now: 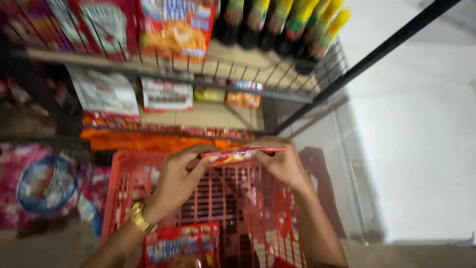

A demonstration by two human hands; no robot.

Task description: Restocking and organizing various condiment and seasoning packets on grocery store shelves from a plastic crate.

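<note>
Both hands hold a flat red packet (pixel 243 154) edge-on above a red plastic basket (pixel 121 183). My left hand (pixel 178 178), with a gold watch at the wrist, grips the packet's left end. My right hand (pixel 280 161) grips its right end. Another red packet (pixel 183 243) lies in the basket's near part, below my left wrist. The picture is blurred by motion.
A wire shelf rack (pixel 277 92) stands ahead, with red boxes (pixel 173 27) and dark bottles with yellow-green tops (pixel 292 25) on top, and bags (pixel 106 94) and small packs below. A pink sack (pixel 44 183) lies at left. A white wall (pixel 421 149) is at right.
</note>
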